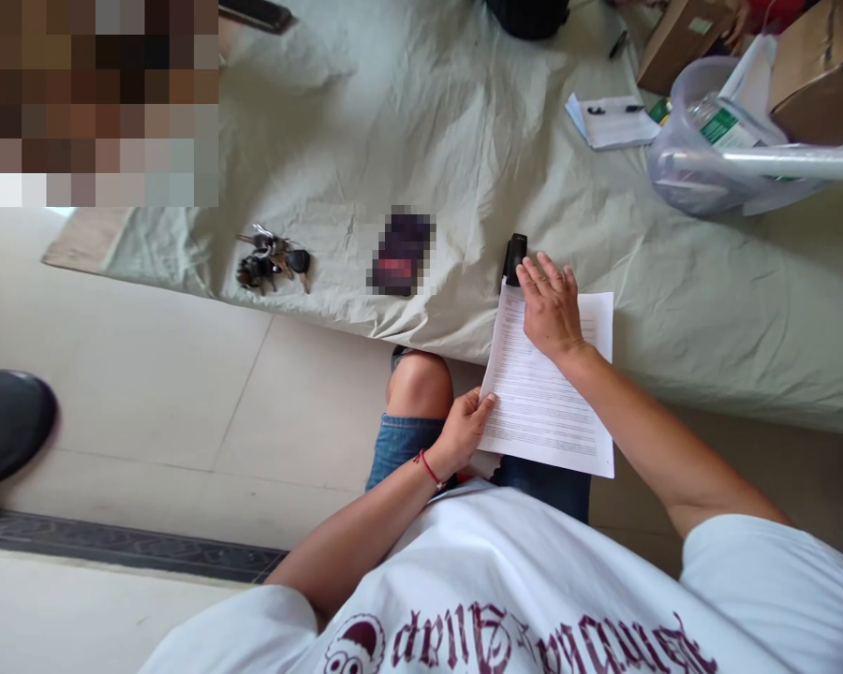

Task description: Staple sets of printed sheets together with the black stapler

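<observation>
My left hand pinches the lower left edge of a stack of printed paper, thumb on top. The paper lies partly on the bed and partly over my lap. My right hand rests palm down across the upper part of the paper, its fingers stretched out. Its fingertips are beside a black stapler, which sits at the paper's top left corner. Whether the corner lies between the stapler's jaws, I cannot tell.
Keys and a blurred-out dark object lie on the covered bed. At the upper right are a notepad, a translucent tub and cardboard boxes. A round black seat stands at left.
</observation>
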The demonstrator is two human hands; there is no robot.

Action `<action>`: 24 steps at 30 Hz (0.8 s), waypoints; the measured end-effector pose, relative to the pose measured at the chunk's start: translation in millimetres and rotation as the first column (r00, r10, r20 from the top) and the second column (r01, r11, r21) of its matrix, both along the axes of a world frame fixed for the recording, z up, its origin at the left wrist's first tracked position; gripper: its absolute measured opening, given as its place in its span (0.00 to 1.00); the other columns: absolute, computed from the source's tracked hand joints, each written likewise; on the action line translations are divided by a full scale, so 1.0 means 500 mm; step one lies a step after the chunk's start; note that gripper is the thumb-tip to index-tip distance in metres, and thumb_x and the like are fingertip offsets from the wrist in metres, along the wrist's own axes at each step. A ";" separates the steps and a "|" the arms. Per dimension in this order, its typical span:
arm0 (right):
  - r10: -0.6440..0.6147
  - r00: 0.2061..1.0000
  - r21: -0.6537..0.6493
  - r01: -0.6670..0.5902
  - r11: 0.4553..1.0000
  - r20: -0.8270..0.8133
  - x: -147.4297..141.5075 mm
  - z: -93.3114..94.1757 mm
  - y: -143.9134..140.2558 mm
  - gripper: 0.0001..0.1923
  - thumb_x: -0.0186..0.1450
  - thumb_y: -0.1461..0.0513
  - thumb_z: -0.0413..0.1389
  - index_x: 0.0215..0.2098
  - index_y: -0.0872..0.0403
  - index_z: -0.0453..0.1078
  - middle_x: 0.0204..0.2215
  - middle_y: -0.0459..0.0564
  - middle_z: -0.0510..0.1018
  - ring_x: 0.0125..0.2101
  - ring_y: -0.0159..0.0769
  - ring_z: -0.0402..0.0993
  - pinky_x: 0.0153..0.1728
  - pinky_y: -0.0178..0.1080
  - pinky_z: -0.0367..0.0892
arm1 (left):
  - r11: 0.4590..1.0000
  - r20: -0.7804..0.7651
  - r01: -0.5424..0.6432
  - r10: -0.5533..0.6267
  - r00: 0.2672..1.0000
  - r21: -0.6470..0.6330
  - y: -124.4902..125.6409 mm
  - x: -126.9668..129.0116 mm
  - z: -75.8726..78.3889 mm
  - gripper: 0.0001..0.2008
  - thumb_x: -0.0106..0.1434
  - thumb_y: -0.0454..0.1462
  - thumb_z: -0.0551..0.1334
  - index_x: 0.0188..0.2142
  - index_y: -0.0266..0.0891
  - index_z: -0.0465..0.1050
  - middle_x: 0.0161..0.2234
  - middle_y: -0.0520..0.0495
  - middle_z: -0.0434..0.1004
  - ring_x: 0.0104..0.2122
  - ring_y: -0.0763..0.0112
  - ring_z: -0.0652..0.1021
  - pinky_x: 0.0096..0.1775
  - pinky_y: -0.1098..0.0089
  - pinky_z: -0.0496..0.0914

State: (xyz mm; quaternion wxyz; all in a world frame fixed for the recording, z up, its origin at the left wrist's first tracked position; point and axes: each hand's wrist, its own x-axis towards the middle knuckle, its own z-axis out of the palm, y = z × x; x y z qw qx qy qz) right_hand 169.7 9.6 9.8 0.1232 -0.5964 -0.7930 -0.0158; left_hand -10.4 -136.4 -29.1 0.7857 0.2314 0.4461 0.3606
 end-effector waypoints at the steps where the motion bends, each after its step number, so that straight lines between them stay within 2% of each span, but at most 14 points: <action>1: 0.003 1.000 0.009 -0.003 1.000 -0.001 -0.002 -0.004 -0.002 0.30 0.71 0.70 0.41 0.70 0.54 0.60 0.69 0.53 0.64 0.72 0.45 0.50 0.71 0.61 0.42 | 1.000 0.007 -0.002 0.002 1.000 -0.008 0.000 0.000 0.002 0.26 0.55 0.56 0.72 0.37 0.35 0.74 0.30 0.47 0.79 0.30 0.68 0.75 0.35 0.69 0.68; 5: 0.021 0.999 0.020 -0.021 1.000 -0.034 -0.006 -0.014 -0.001 0.29 0.72 0.70 0.41 0.70 0.54 0.60 0.68 0.55 0.65 0.72 0.44 0.53 0.71 0.62 0.39 | 0.998 0.043 -0.020 0.023 0.999 -0.055 -0.001 0.002 0.011 0.26 0.53 0.55 0.74 0.35 0.35 0.74 0.29 0.47 0.79 0.30 0.69 0.75 0.34 0.70 0.69; 8: 0.036 0.996 0.007 -0.035 0.999 -0.078 -0.006 -0.015 0.003 0.29 0.71 0.71 0.42 0.69 0.56 0.62 0.67 0.57 0.67 0.71 0.44 0.56 0.72 0.62 0.41 | 0.994 0.066 -0.031 0.038 0.997 -0.108 -0.004 0.004 0.014 0.26 0.51 0.54 0.75 0.36 0.35 0.75 0.29 0.46 0.80 0.29 0.68 0.77 0.34 0.69 0.70; 15: 0.034 0.988 -0.045 -0.041 0.998 -0.151 0.002 -0.026 0.004 0.33 0.69 0.73 0.43 0.70 0.52 0.61 0.67 0.52 0.67 0.70 0.41 0.57 0.72 0.61 0.47 | 0.965 0.140 -0.030 0.068 0.988 -0.261 -0.006 0.006 0.018 0.28 0.47 0.50 0.79 0.39 0.34 0.77 0.33 0.43 0.82 0.33 0.63 0.81 0.39 0.65 0.74; 19: 0.024 0.986 -0.036 -0.031 0.999 -0.167 0.003 -0.041 0.003 0.33 0.69 0.73 0.41 0.70 0.52 0.60 0.67 0.52 0.67 0.71 0.41 0.56 0.72 0.61 0.48 | 0.945 0.193 0.038 0.028 0.981 -0.325 -0.005 0.006 0.021 0.27 0.46 0.48 0.80 0.38 0.31 0.79 0.32 0.40 0.83 0.31 0.63 0.81 0.38 0.65 0.75; 24: 0.002 0.979 -0.045 -0.012 0.999 -0.204 0.003 -0.061 -0.002 0.34 0.70 0.73 0.39 0.72 0.51 0.57 0.69 0.50 0.64 0.72 0.39 0.52 0.72 0.59 0.47 | 0.942 0.141 0.052 -0.005 0.990 -0.330 -0.004 0.008 0.018 0.26 0.44 0.48 0.81 0.34 0.29 0.80 0.31 0.40 0.83 0.29 0.64 0.80 0.35 0.66 0.75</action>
